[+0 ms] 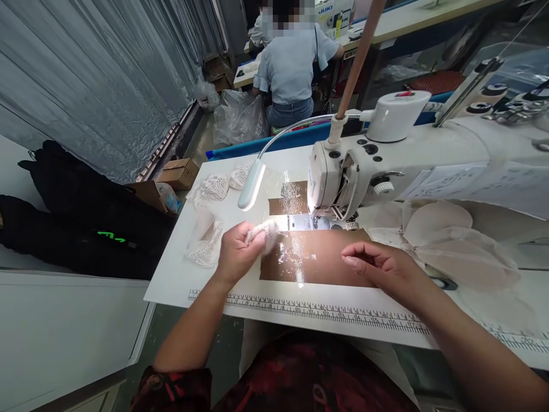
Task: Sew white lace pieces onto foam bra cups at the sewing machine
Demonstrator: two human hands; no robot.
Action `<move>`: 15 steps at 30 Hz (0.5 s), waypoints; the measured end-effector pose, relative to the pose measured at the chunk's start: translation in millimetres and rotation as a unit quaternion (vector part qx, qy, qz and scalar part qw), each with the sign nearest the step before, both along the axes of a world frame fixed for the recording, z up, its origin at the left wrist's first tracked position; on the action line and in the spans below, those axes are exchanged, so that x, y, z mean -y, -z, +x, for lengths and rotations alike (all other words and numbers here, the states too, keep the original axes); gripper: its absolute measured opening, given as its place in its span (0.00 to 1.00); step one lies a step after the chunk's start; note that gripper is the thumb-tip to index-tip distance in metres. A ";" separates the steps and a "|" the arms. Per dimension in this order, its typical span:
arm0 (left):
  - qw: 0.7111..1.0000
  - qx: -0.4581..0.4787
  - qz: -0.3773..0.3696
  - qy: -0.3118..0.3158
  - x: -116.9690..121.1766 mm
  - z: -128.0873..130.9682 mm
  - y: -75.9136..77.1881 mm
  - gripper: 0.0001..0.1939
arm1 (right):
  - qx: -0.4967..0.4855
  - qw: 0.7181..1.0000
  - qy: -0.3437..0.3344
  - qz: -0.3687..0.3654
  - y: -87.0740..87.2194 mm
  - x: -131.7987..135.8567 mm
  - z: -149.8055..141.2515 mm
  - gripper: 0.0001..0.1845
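Note:
My left hand [241,252] is closed around a bunched piece of white lace fabric [266,233], held just left of the needle area of the sewing machine [328,177]. My right hand [380,262] hovers over the brown covering [309,257] in front of the machine. Its fingers are loosely curved, a gap shows between them and the thumb, and no object is visible in it. White lace pieces [210,189] lie on the table's left side, with another lace cup piece [205,249] below them. Sheer pale cup pieces [444,223] lie right of the needle.
A lamp [252,184] on a bendable neck hangs above the white table [253,292]. A printed ruler [321,311] runs along the near edge. Ahead sits a person [286,68] at another bench. Dark cloth [86,206] and cardboard boxes [178,173] are at left.

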State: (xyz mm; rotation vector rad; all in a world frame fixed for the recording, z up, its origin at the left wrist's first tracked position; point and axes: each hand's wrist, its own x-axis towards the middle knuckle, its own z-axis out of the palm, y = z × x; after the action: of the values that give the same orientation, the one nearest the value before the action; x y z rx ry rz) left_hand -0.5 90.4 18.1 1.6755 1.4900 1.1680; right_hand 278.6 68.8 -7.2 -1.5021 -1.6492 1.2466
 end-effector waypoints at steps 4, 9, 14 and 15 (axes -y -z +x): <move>0.905 -0.390 0.132 0.111 -31.5 42.2 24.4 0.09 | 0.117 0.988 -0.062 0.084 -10.2 -16.7 -4.3 0.13; 0.874 -0.440 0.111 0.175 -32.0 92.6 58.0 0.09 | 0.209 0.954 -0.128 0.171 0.7 -34.9 -21.9 0.15; 0.877 -0.404 0.085 0.247 -19.7 75.0 38.4 0.16 | 0.323 0.908 -0.145 0.225 21.4 -29.8 -31.2 0.16; 0.882 -0.379 0.078 0.268 -20.4 68.9 35.0 0.17 | 0.346 0.896 -0.145 0.237 23.4 -28.0 -32.1 0.17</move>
State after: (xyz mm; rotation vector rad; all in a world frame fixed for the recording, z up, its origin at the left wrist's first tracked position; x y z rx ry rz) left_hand 68.4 110.8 -16.9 2.6229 1.1854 0.3273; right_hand 246.6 96.8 -30.6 -1.4923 -2.4846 0.3494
